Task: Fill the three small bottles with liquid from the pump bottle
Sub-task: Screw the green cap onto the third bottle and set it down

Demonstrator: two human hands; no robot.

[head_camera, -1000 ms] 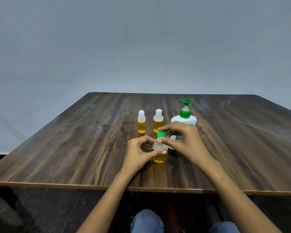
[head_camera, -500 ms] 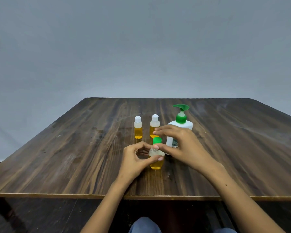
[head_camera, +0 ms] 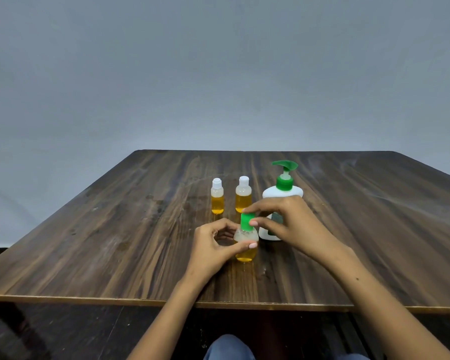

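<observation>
Change: over the last second the green cap (head_camera: 246, 221) has stayed pinched on the nearest bottle; both hands have kept their places while the view dipped slightly.
Meaning: the cap is judged to be in the course of being screwed on, so filling of this bottle appears done.
Left hand (head_camera: 213, 246): its fingers are curled round the green-capped bottle (head_camera: 245, 245), the thumb pressed across the front of its body.
Right hand (head_camera: 289, 224): the cap is pinched between thumb and forefinger from the right side.
Green-capped bottle: upright on the counter (head_camera: 89, 255), toward the middle of the near edge; clear plastic, amber liquid in the lower part, cloudy above.
White-capped bottles: the left one (head_camera: 217, 196) and the right one (head_camera: 243, 194) stand side by side behind it, apart, each capped and about half filled with amber liquid.
Pump bottle (head_camera: 282, 189): white with a green pump, just right of them, partly hidden by the right hand.
Progress: all three bottles hold liquid; the task is judged nearly complete.
</observation>
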